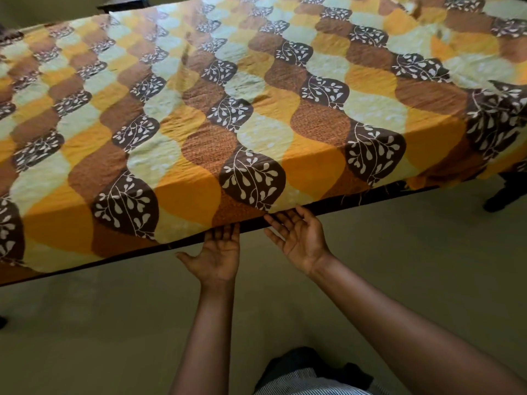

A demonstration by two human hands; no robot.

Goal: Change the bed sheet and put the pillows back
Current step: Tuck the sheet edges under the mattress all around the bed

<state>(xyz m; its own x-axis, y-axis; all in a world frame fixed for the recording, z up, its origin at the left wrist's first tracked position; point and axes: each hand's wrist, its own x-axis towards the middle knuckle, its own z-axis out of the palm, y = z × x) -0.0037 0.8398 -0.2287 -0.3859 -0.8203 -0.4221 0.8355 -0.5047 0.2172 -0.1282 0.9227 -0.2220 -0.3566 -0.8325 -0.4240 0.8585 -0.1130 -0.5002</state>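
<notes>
Covering the bed: the bed sheet [256, 109], printed in orange, brown and pale green, is spread over the whole mattress top and turned down its near side.
Hem: along the near side the hem [242, 216] appears to be tucked under the mattress; toward the right corner [445, 175] the cloth is seen hanging loose and bunched.
Handling: the cloth is judged thin, light, soft and limp, with fine creases. It is not fragile, but it is likely to be dragged askew if pulled from one point only.
Where to take hold: the hem at the mattress's lower edge is judged the best place, pushed under with flat fingers rather than pinched. The loose corner is better gathered by its edge.
Left hand: the left hand [218, 252] is turned palm up with its fingers straight, the tips hidden at the hem; nothing is held.
Right hand: the right hand [298, 240] is turned palm up just beside it, fingers spread wide, the tips touching the hem; nothing is held.
Bed frame: a dark rail [370, 198] is seen just below the hem, and a dark leg [506, 196] at the far right.
Pillows: none are seen.
Floor: a plain pale floor [413, 280] lies below, with a striped garment [299, 380] at the bottom edge.
</notes>
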